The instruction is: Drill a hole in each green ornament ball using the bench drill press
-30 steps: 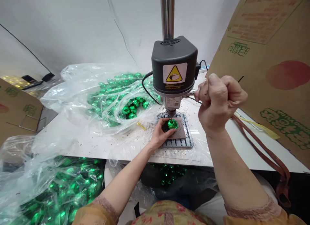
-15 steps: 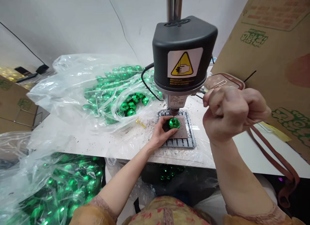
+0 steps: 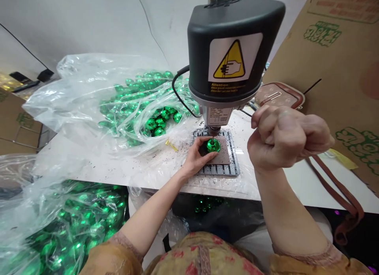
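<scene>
My left hand [image 3: 197, 154] holds a shiny green faceted ball [image 3: 213, 145] between thumb and fingers. The ball rests on a brownish square pad [image 3: 223, 158] over the slotted metal base [image 3: 233, 169] of a drill press [image 3: 225, 50]. Directly above, the chuck [image 3: 214, 130] points down, and its thin bit meets the top of the ball; how deep it goes is hidden. To the right of the drill head, my right hand [image 3: 284, 137] is closed in a fist around the press's feed lever [image 3: 252, 105]. Most of that lever is covered by my fingers.
Behind on the left, a clear plastic bag [image 3: 79, 77] holds many green balls [image 3: 160, 123]. Another bagged heap of green balls [image 3: 79, 227] is at lower left. A cardboard box [image 3: 334, 85] and a brown strapped purse [image 3: 281, 94] stand right. Dark shavings dot the white table [image 3: 112, 166].
The view has shifted closer, so the drill head looks larger and higher. Both hands keep their holds on the ball and the lever.
</scene>
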`<state>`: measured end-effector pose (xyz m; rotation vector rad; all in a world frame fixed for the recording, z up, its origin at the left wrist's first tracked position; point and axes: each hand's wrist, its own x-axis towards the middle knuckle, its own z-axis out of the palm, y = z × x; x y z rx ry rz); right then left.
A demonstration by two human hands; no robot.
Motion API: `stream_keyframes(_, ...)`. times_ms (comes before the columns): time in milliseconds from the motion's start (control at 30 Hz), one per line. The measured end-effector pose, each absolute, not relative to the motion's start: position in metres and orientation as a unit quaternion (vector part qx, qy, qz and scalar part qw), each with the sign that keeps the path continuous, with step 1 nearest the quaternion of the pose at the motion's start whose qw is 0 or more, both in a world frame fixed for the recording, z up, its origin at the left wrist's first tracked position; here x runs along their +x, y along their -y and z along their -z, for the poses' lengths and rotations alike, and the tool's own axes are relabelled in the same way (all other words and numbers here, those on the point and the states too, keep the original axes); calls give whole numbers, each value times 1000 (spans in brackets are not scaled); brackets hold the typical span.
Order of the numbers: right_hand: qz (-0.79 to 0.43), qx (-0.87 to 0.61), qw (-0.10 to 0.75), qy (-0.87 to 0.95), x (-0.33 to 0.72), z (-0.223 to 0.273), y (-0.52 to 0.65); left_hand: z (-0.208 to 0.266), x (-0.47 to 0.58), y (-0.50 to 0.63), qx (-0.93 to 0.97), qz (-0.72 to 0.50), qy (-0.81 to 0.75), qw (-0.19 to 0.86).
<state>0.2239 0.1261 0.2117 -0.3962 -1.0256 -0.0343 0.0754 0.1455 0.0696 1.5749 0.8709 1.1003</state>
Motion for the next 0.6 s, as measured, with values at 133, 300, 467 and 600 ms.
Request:
stream_keyframes(133,25,-199,859,472,223,-211,-127,-67,75,-147,653,-450,-357,495)
stream_keyframes(300,23,-213,853,476,224,-206,-126,-66,73,-148,656,-445,-356,495)
stream_keyframes(467,11,-166,843,511,228,-203,-127,-67,73,-148,658,-444,-358,491)
stream_keyframes(600,27,-141,833,534,232,-199,-130,-66,73,-148,667,-442,-369,473)
